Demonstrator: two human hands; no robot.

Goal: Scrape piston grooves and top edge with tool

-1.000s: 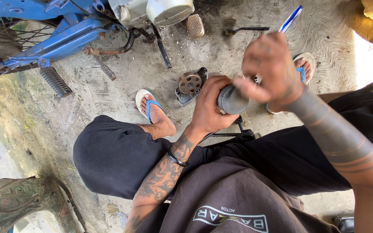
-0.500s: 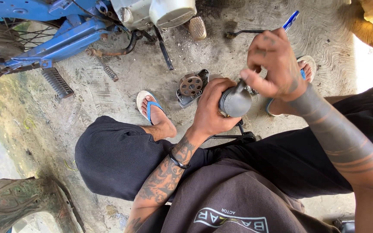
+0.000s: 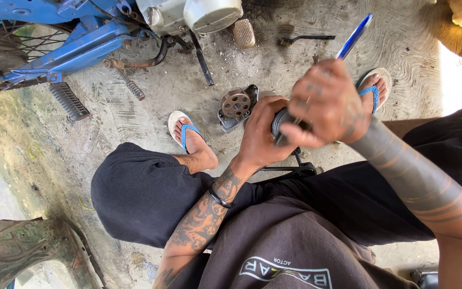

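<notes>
Head view: left hand [image 3: 260, 134] clasped around grey cylindrical part [image 3: 280, 124], right hand [image 3: 327, 104] just above, closed on blue-handled tool [image 3: 355, 36]; likely mid-working its end, needing steady grip next

A bright blue painted metal motorbike frame [image 3: 76, 51] fills ten o'clock. At twelve, a blue-and-white striped slim tool handle [image 3: 355, 36] rises above the right hand [image 3: 327, 104], inked in dark grey bands. The left hand [image 3: 260, 134] grips a dull grey metal cylinder [image 3: 279, 126]. Blue-strapped pale rubber sandals [image 3: 184, 128] sit on the grey concrete floor [image 3: 274, 64].
</notes>
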